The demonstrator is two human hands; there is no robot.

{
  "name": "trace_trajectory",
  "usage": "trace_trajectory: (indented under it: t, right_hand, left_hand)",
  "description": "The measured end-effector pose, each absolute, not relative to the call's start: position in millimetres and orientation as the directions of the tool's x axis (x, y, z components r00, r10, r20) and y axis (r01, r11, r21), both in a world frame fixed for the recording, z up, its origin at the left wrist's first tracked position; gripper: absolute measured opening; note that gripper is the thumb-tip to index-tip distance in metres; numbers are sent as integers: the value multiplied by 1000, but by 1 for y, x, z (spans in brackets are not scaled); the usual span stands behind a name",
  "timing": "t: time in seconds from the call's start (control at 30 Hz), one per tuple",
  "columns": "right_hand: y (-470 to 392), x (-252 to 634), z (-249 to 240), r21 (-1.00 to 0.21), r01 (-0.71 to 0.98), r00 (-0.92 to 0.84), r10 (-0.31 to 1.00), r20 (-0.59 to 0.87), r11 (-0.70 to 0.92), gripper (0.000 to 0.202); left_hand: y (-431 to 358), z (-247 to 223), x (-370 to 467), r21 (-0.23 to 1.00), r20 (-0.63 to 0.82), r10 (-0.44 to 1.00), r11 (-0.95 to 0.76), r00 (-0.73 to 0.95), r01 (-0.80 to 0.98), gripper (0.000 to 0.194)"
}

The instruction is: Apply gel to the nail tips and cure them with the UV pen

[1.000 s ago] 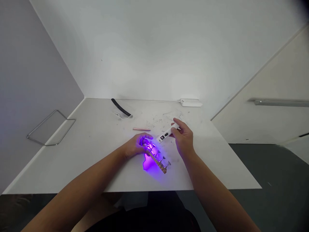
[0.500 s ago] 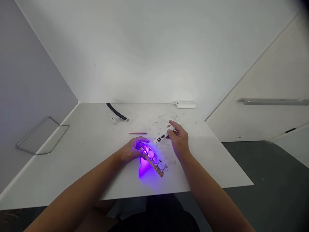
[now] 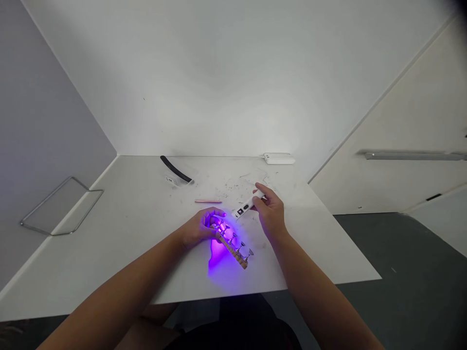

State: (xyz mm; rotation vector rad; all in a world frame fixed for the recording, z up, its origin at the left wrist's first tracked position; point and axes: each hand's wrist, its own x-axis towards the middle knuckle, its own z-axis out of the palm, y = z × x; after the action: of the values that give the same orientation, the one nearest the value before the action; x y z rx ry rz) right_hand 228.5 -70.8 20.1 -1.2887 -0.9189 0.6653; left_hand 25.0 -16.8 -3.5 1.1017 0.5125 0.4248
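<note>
My left hand (image 3: 202,226) is closed on the upper end of a nail-tip display stand, a narrow wooden-looking base (image 3: 236,256) with several small metal posts (image 3: 240,247) along it. The stand slants down to the right above the table. My right hand (image 3: 269,210) grips a white handheld UV nail lamp (image 3: 248,204) with a small dark display, aimed down-left at the stand. Violet light covers the stand, the left fingertips and the tabletop beneath. A small gap separates the lamp's tip from the posts. What sits on the posts is too small to tell.
Behind my hands lie a thin pink stick (image 3: 207,201), a black curved nail file (image 3: 176,169) and a white device (image 3: 279,158) by the wall. Dark specks dot the white table (image 3: 138,209). A metal wire frame (image 3: 62,206) stands at left.
Almost nothing differs. The whole view has shifted very slightly; both hands keep their hold on the stand and the lit lamp.
</note>
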Motion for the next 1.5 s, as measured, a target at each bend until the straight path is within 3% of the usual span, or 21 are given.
trace_trajectory:
  t: [0.9, 1.5]
  right_hand:
    - [-69, 231, 18, -978, 42, 522, 830, 198, 206, 40]
    - [-72, 234, 20, -970, 50, 517, 824, 229, 239, 38]
  left_hand:
    - [-15, -9, 25, 929, -138, 557, 360, 819, -88, 58]
    - [-16, 0, 23, 934, -207, 553, 358, 807, -6, 59]
